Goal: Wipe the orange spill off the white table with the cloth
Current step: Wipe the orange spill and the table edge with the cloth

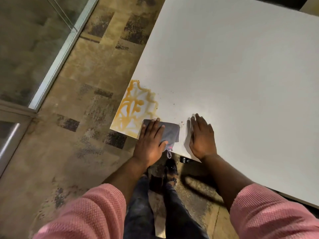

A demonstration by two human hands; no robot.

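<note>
Left hand [150,140] flat on folded grey cloth [170,132] right of streaky orange spill [133,109], right hand [202,137] splayed empty on white table [233,69]; risk of pushing liquid off near-left edge.

The white table [233,66] carries an orange spill [136,107] at its corner, a grey cloth [170,131] touching it, and dark specks.

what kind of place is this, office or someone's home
Probably an office or meeting room, though that is a guess. The signs are the large plain white table, the patchwork carpet tiles on the floor, and the metal-framed glass partition beside it. A caster under the table edge fits too.
</note>
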